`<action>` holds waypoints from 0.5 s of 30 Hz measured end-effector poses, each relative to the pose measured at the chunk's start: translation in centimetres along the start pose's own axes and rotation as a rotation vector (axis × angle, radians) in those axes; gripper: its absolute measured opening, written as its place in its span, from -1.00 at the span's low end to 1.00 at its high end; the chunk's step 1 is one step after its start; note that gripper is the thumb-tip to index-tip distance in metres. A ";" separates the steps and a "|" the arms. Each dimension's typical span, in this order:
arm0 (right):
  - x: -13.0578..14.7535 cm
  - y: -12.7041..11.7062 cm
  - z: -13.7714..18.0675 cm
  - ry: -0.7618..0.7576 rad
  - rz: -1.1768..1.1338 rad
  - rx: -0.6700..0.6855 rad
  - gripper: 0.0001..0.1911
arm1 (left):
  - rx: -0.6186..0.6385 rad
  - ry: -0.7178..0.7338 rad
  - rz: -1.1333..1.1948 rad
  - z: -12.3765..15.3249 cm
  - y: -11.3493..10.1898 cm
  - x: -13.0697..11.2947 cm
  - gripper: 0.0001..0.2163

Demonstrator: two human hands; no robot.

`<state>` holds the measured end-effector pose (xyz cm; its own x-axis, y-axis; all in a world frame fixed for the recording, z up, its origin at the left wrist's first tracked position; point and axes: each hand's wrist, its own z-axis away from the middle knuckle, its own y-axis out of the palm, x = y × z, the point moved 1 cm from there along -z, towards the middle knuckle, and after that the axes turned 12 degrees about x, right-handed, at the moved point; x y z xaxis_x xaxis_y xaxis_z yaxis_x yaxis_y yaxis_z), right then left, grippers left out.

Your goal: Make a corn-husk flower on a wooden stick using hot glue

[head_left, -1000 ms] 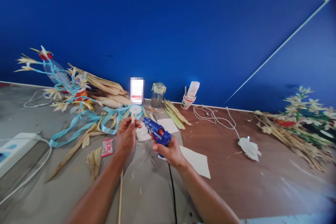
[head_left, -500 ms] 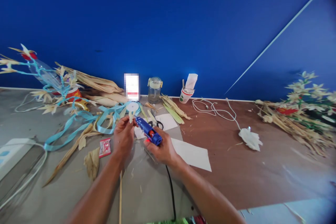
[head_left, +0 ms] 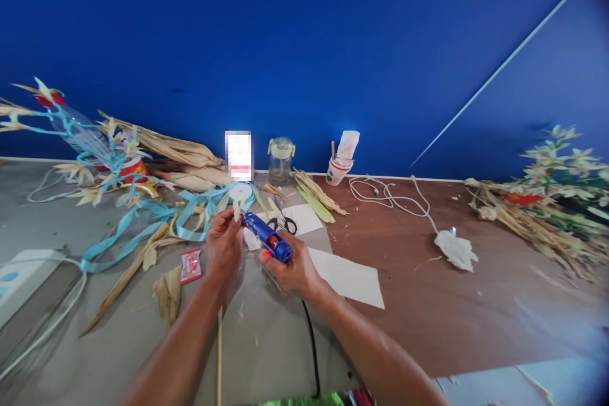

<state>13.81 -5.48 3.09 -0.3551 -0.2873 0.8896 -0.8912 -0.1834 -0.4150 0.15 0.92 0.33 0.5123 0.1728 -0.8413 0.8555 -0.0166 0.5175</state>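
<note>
So, the blue glue gun [head_left: 266,238] is gripped in the right hand [head_left: 290,269], fingers wrapped tight around the handle, nozzle aimed up and left. A small pale husk petal [head_left: 236,210] is pinched upright between the thumb and fingertips of the left hand [head_left: 223,248], right at the nozzle tip. Whether the two are actually touching can't be made out, it's that close.

Compared with a second ago, the gun has been brought left and tilted lower, so the gap to the petal that could be seen back then is pretty much closed. Since half a second ago hardly anything has been shifted.

A black cord [head_left: 311,342] is trailed from under the right fingers back toward the body. Just beyond those fingers, black scissors [head_left: 284,223] are lying on a white sheet [head_left: 304,216], and a second sheet [head_left: 349,278] is laid just to their right. Straight past the left fingers a ribbon spool [head_left: 241,191] is parked, with light blue ribbon [head_left: 143,222] spilled out to their left over the grey counter [head_left: 266,336]. A red sachet [head_left: 191,266] is found just left of the left hand, and a thin wooden stick [head_left: 219,355] runs beneath that wrist.

Farther beyond the fingers, by the blue wall, a glass jar [head_left: 280,160] and a paper cup [head_left: 337,170] are stood. A white cable [head_left: 390,196] is looped well off to the right.
</note>
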 end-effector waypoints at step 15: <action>0.1 -0.1 0.2 0.029 0.057 0.003 -0.80 | 0.003 0.008 0.035 -0.2 0.0 0.0 -0.74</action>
<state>13.89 -5.66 3.21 -0.4138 -0.2697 0.8695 -0.8681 -0.1706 -0.4661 0.12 1.12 0.29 0.5415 0.1801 -0.8212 0.8372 -0.0256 0.5464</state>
